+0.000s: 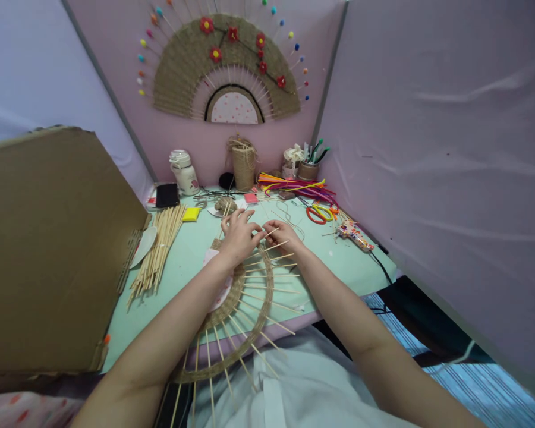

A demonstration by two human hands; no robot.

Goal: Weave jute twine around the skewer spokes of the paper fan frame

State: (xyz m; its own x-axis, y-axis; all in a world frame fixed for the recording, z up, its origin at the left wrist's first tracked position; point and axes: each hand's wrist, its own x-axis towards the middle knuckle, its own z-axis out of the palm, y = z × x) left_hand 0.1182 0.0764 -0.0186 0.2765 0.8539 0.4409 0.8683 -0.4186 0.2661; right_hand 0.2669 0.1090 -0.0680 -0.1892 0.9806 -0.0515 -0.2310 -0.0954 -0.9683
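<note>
Fan (235,292) of sticks and twine lies partly on the tabletop (344,268), its near edge jutting past. By the fan's far rim, the left hand (239,236) has its thumb and forefinger close together; the right hand's (282,233) fingers curl just beside. I can't tell what either grips. Bundled sticks (161,248) lie left of the fan.

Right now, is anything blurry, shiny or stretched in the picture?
Head view: soft light, pale streaks of sheen on the right wall; same view, details between the left hand and right hand too soft to make out; same view, the right arm seems stretched, probably by a wide lens.
</note>
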